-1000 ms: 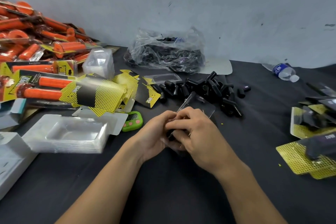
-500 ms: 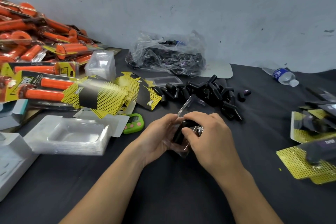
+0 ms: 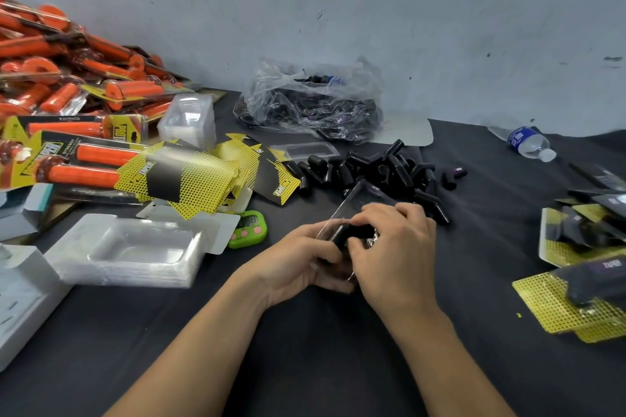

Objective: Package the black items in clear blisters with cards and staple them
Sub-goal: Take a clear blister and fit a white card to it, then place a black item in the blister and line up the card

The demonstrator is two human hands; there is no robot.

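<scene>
Left hand cradles clear blister; right hand pinches black item

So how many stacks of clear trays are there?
2: a wide stack front left, beside the green timer, and a smaller stack farther back by the orange packs. Others may be hidden.

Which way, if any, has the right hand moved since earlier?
Yes. The right hand shifted slightly right, away from the green timer, uncovering the black item.
</scene>
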